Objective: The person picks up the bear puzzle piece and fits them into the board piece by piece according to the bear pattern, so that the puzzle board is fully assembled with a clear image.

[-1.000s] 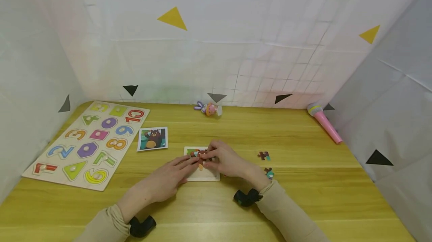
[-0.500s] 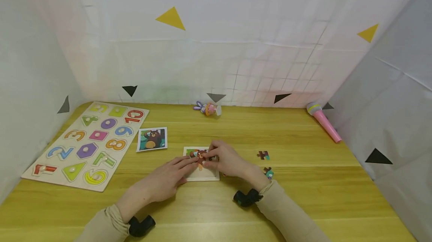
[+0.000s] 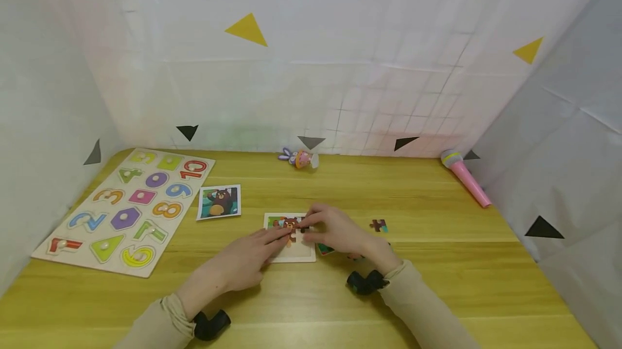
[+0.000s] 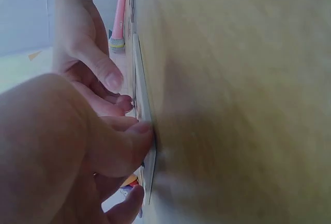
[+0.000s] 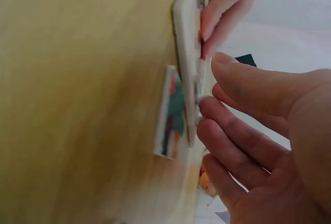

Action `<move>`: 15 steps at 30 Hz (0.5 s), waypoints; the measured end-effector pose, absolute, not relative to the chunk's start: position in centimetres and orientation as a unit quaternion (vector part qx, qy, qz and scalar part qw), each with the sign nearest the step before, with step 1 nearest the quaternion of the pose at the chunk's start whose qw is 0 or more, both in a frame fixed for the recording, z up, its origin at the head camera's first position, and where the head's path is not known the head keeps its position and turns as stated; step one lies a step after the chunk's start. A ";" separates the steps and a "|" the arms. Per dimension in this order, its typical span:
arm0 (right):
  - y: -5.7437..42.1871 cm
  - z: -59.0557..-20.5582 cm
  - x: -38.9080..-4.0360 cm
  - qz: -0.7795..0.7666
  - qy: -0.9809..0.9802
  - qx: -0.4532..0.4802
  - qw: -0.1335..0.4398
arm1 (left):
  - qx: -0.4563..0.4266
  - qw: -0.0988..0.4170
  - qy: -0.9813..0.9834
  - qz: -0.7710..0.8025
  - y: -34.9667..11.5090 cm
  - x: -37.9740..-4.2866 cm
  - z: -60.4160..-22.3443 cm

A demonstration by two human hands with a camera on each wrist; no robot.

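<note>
A small jigsaw tray with a pale rim lies before me, with bear puzzle pieces in its upper part. My left hand rests across the tray's left side, fingers straight on the pieces. In the left wrist view its thumb lies at the tray's near edge. My right hand is over the tray's right side, its fingertips right at the pieces. The right wrist view shows its thumb and fingers apart with nothing between them. A loose green puzzle piece lies against the tray's edge.
More loose puzzle pieces lie to the right, one partly under my right wrist. A bear picture card and a number-and-shape board lie left. A rabbit toy and a pink toy microphone lie at the back.
My right hand has shifted slightly right, its fingertips parting from my left fingers and showing more of the bear pieces. A green piece beside the tray has come into view.
</note>
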State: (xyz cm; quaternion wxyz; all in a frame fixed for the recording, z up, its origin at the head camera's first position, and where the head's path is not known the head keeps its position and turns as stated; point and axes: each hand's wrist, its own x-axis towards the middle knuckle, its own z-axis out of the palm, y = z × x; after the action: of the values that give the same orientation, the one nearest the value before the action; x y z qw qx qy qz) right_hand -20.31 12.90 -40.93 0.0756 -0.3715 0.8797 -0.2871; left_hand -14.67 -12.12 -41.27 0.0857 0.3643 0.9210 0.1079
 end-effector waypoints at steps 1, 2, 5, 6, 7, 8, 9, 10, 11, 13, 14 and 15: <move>13.0 -40.7 -20.2 -0.289 0.879 -0.371 0.077 | 0.362 0.092 0.921 0.112 -12.1 -14.6 -41.2; 13.1 -40.6 -20.2 -0.291 0.879 -0.370 0.078 | 0.360 0.096 0.921 0.117 -12.1 -14.6 -41.2; 13.6 -40.4 -20.1 -0.291 0.880 -0.367 0.078 | 0.352 0.108 0.921 0.129 -12.0 -14.6 -41.2; 13.9 -40.5 -20.0 -0.292 0.881 -0.364 0.077 | 0.351 0.109 0.921 0.129 -12.1 -14.6 -41.2; 14.1 -40.5 -20.0 -0.295 0.882 -0.358 0.079 | 0.349 0.111 0.921 0.130 -12.1 -14.6 -41.2; 14.4 -40.6 -20.0 -0.297 0.884 -0.351 0.080 | 0.347 0.112 0.922 0.131 -12.1 -14.6 -41.3; 14.7 -40.6 -20.0 -0.301 0.886 -0.343 0.082 | 0.345 0.112 0.922 0.132 -12.1 -14.6 -41.3; 15.0 -40.6 -20.0 -0.307 0.886 -0.335 0.085 | 0.344 0.113 0.923 0.132 -12.1 -14.6 -41.3; 15.4 -40.5 -19.9 -0.315 0.887 -0.327 0.088 | 0.344 0.112 0.923 0.131 -12.1 -14.6 -41.4; 16.1 -40.5 -19.8 -0.325 0.887 -0.315 0.091 | 0.344 0.113 0.923 0.132 -12.2 -14.6 -41.4; 16.4 -40.4 -19.8 -0.329 0.888 -0.310 0.090 | 0.345 0.115 0.922 0.134 -12.2 -14.6 -41.4; 16.8 -40.4 -19.7 -0.331 0.888 -0.307 0.088 | 0.346 0.116 0.921 0.135 -12.3 -14.6 -41.4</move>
State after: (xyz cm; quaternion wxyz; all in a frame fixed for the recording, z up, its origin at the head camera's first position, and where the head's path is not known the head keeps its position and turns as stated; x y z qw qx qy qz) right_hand -19.75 16.80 -40.42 0.0881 -0.3073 0.8877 -0.3314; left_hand -14.63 -12.25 -41.43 0.1161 0.3458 0.9212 0.1352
